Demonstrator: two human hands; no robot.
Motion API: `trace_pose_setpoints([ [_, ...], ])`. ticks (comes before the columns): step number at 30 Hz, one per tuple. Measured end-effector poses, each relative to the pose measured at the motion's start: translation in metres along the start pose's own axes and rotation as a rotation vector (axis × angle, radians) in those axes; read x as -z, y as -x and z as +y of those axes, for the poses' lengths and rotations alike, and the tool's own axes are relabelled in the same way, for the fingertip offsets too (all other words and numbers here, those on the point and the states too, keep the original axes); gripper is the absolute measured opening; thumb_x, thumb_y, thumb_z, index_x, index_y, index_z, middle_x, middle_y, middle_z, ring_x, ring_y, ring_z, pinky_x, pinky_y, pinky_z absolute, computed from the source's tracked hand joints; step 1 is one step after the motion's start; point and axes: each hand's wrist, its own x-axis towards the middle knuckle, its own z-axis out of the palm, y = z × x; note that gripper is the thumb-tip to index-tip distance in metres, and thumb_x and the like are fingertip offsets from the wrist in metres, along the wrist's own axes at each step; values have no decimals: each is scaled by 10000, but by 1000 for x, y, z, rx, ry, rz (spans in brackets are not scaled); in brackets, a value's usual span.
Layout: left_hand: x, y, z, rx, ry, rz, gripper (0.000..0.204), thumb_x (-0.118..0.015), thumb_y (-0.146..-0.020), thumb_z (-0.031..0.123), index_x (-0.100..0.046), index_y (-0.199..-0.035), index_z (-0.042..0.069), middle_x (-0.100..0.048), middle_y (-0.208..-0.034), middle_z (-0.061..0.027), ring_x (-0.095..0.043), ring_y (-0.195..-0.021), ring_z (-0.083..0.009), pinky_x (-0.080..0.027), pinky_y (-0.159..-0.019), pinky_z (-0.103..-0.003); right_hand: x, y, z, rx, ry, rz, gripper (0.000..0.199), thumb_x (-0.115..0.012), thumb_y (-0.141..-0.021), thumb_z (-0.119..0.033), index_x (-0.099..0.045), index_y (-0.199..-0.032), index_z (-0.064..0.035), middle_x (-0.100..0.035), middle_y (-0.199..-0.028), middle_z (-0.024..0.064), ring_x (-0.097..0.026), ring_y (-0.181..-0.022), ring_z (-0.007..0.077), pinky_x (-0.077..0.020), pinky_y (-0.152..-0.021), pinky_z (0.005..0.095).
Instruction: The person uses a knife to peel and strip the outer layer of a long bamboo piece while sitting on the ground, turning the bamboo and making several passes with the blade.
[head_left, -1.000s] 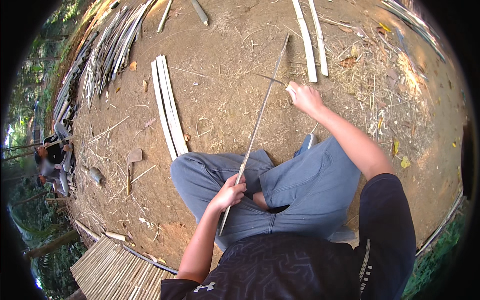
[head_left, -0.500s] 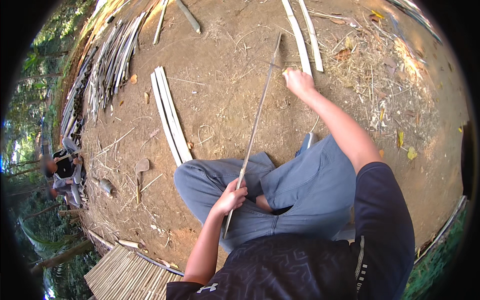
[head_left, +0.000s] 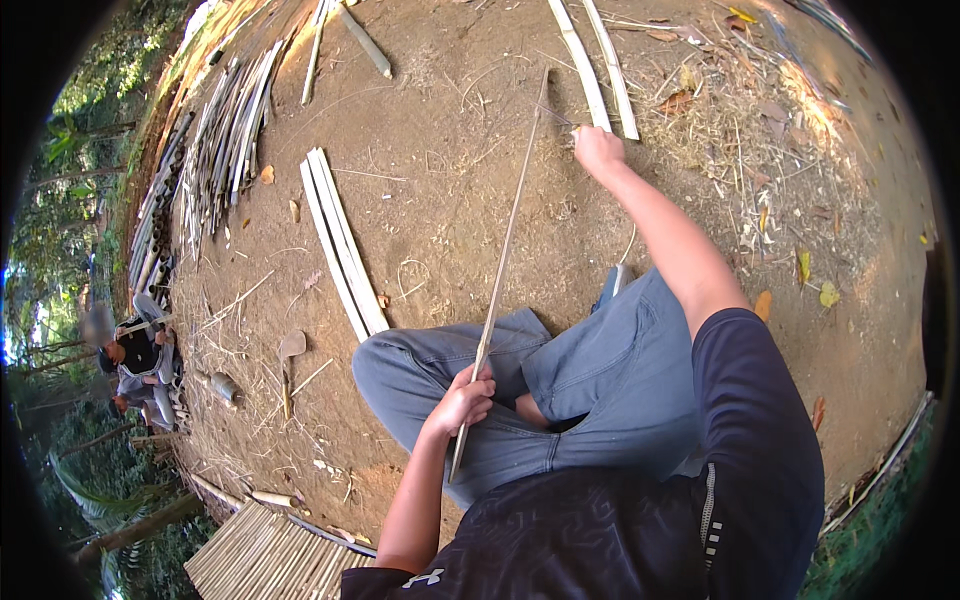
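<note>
I sit on bare earth in grey-blue trousers. My left hand (head_left: 462, 402) is closed around the near end of a long thin bamboo strip (head_left: 505, 250) that runs away from me over my knee. My right hand (head_left: 597, 150) is stretched far forward beside the strip's far end, closed on a thin blade-like tool (head_left: 553, 115) that points toward the strip. I cannot tell whether the blade touches the strip.
Two pale split bamboo slats (head_left: 340, 245) lie on the ground to my left, two more (head_left: 598, 65) at the far middle. A pile of bamboo strips (head_left: 215, 150) lies far left. A woven bamboo panel (head_left: 265, 555) sits at lower left. A person (head_left: 135, 355) sits at the left edge.
My right hand has moved farther away along the strip, the arm stretching out. My left hand stays closed on the near end.
</note>
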Motion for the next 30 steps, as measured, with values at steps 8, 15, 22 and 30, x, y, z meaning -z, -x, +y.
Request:
trace_pose_setpoints([
  [8,12,6,-3,76,153,-86,168,-485,-792,58,-375,-851,170,-319,-601,49,-261,-396,-51,-216,-329,-221,19,99,-68,246,-253,-305,333,-494,-1000,-361,-653,-1065,-77,-703,-822,192,-700,-691,355,-560,-636,489],
  [15,3,0,3,83,81,-128,143,-467,-778,86,-433,-916,99,-350,-577,18,-290,-383,-59,-259,-321,-222,8,143,-55,706,-130,-143,325,-446,-1038,-316,-647,-1054,-62,-547,-554,55,-511,-439,128,-402,-345,254],
  [22,7,1,3,93,92,-113,140,-454,-770,85,-419,-905,101,-359,-586,22,-277,-374,-56,-274,-325,-235,11,170,-78,591,-74,-128,383,-452,-1037,-331,-603,-1192,-14,-590,-608,73,-517,-413,149,-442,-349,290],
  [30,11,-6,5,65,112,-150,143,-434,-789,89,-439,-932,89,-400,-588,12,-287,-367,-61,-318,-333,-247,1,162,-60,700,-44,21,375,-434,-1044,-329,-597,-1195,-27,-568,-602,54,-445,-382,112,-363,-302,250],
])
